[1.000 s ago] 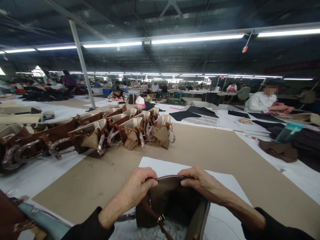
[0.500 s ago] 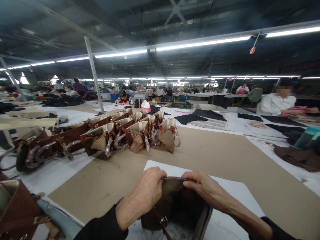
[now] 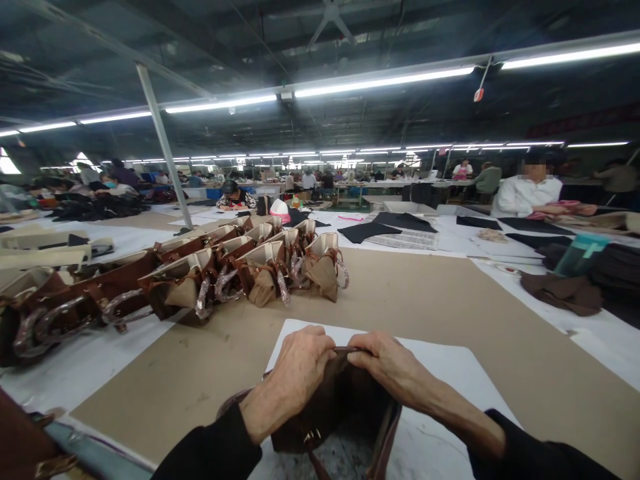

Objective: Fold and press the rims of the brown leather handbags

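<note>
A dark brown handbag (image 3: pixel 345 407) stands in front of me with its mouth open toward me. My left hand (image 3: pixel 303 373) pinches the far rim with thumb and fingers. Close beside it, my right hand (image 3: pixel 387 370) grips the same rim, thumb on the inner side. Only a short stretch of rim shows between the two hands. A small metal buckle (image 3: pixel 312 435) on a strap shows at the bag's near side. The bag's lower part runs out of view, and my left forearm covers its left side. White paper (image 3: pixel 450 360) lies under the bag.
Several brown handbags (image 3: pixel 320 273) with plastic-wrapped handles stand in rows at the left on the tan board (image 3: pixel 425 300). Another brown bag (image 3: pixel 25 440) is at the lower left edge. At the right are brown cloth (image 3: pixel 563 293) and a teal bottle (image 3: pixel 583 253). A co-worker (image 3: pixel 530 190) sits beyond.
My hands have come closer together along the bag's rim, the right one shifting left. The whole scene has slid left as my head turned slightly right.
</note>
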Motion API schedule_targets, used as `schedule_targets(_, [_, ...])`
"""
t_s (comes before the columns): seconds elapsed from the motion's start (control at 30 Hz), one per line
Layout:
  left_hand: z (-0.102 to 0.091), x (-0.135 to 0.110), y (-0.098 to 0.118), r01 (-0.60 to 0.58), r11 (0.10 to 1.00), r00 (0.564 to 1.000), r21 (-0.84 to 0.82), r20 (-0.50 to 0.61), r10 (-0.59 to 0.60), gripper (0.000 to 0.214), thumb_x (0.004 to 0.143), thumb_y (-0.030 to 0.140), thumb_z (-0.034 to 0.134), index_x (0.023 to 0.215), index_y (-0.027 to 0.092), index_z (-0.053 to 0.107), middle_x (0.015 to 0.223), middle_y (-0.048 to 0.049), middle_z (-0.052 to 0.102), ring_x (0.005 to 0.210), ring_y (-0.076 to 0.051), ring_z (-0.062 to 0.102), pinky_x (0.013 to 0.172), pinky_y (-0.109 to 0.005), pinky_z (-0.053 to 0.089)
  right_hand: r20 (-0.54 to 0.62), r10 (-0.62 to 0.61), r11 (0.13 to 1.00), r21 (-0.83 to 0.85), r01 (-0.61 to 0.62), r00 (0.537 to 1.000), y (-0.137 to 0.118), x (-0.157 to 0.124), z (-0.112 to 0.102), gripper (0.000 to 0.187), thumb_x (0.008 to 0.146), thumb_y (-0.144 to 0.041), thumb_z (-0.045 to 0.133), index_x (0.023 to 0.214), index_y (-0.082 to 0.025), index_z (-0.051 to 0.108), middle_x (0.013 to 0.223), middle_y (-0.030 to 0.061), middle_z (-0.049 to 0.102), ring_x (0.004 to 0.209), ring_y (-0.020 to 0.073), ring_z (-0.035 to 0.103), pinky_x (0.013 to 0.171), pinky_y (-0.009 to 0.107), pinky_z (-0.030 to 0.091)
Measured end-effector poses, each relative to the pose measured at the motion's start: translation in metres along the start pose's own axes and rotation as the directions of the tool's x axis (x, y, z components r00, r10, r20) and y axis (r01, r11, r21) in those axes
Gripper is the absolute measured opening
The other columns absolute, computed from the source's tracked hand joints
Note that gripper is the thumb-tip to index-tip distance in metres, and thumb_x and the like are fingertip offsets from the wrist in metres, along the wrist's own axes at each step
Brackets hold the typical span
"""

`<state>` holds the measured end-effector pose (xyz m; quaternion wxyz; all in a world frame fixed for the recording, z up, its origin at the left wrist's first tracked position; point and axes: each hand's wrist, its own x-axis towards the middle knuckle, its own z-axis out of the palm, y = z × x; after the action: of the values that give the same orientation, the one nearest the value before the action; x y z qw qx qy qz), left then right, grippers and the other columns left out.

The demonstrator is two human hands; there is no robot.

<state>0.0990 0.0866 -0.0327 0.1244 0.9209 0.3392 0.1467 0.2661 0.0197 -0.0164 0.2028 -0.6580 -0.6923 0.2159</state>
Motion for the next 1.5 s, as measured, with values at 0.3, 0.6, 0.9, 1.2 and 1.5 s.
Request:
schedule_targets(0.3, [0.004, 0.000, -0.001, -0.001, 0.986, 0.999, -0.166, -0.040, -0.006, 0.023, 0.076, 0.015, 0.045, 0.072, 0.020, 0.067, 0.074, -0.0018, 0.063, 0.074, -0.015, 0.054, 0.068, -0.023, 0.036, 0.096, -0.199, 0.911, -0.348, 0.220, 0.975, -0.008, 0.004, -0.005, 0.021, 0.089, -0.024, 0.040, 0.082, -0.019, 0.060, 0.070, 0.0022, 0.064, 0.062, 0.0147, 0.055, 0.055, 0.022, 0.030])
schedule_targets(0.6, [-0.007, 0.003, -0.010, 0.068, 0.967, 0.997, -0.244, 0.054, -0.057, 0.023, 0.073, 0.020, 0.046, 0.075, 0.018, 0.069, 0.073, -0.0018, 0.066, 0.069, -0.015, 0.054, 0.062, -0.022, 0.035, 0.053, -0.186, 0.879, -0.438, 0.190, 0.981, -0.004, 0.015, 0.003, 0.026, 0.091, -0.026, 0.043, 0.072, -0.018, 0.059, 0.061, 0.0001, 0.060, 0.056, 0.0118, 0.050, 0.052, 0.022, 0.027])
schedule_targets(0.9, [-0.029, -0.039, -0.020, 0.190, 0.969, 0.981, -0.160, 0.059, -0.182, 0.024, 0.079, 0.022, 0.045, 0.060, 0.017, 0.059, 0.050, 0.0032, 0.042, 0.051, -0.010, 0.039, 0.051, -0.019, 0.026, 0.080, -0.215, 0.807, -0.546, 0.223, 0.973, -0.012, 0.016, 0.003, 0.027, 0.092, -0.032, 0.041, 0.079, -0.018, 0.060, 0.070, 0.0063, 0.065, 0.062, 0.0174, 0.059, 0.052, 0.024, 0.031])
schedule_targets(1.2, [-0.017, -0.042, -0.020, 0.188, 0.981, 0.982, -0.052, 0.000, -0.188, 0.025, 0.084, 0.024, 0.044, 0.067, 0.019, 0.062, 0.058, -0.0001, 0.057, 0.059, -0.013, 0.052, 0.057, -0.020, 0.032, 0.143, -0.301, 0.764, -0.555, 0.328, 0.943, -0.020, 0.033, 0.015, 0.029, 0.092, -0.036, 0.041, 0.078, -0.021, 0.061, 0.070, 0.0046, 0.067, 0.066, 0.0186, 0.062, 0.054, 0.025, 0.032])
schedule_targets(1.5, [-0.024, -0.019, 0.003, 0.166, 0.978, 0.973, 0.125, 0.138, -0.183, 0.018, 0.077, 0.031, 0.052, 0.083, 0.021, 0.065, 0.082, -0.0063, 0.069, 0.078, -0.024, 0.063, 0.062, -0.028, 0.038, 0.237, -0.285, 0.795, -0.483, 0.367, 0.929, -0.033, 0.026, 0.012, 0.014, 0.081, -0.020, 0.050, 0.087, -0.022, 0.062, 0.080, 0.0041, 0.065, 0.072, 0.0200, 0.059, 0.059, 0.026, 0.035])
